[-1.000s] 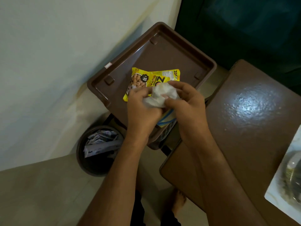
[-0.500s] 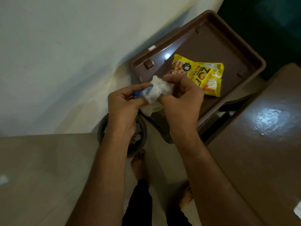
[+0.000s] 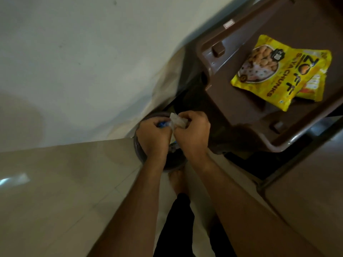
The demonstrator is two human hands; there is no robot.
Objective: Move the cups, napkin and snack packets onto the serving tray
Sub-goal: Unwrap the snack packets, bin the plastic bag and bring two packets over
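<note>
While both hands, left hand (image 3: 155, 135) and right hand (image 3: 193, 133), are closed on the crumpled napkin (image 3: 178, 121) over the dark bin (image 3: 141, 154) on the floor, the serving tray (image 3: 246, 115) with the yellow snack packets (image 3: 280, 71) lies up-right, nearer the right hand.

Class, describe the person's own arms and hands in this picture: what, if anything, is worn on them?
Both forearms are bare, with no sleeves in view. The left hand and right hand wear no gloves, and no watch, ring or band shows on either wrist or on the visible fingers. Dim light hides finer detail.
</note>
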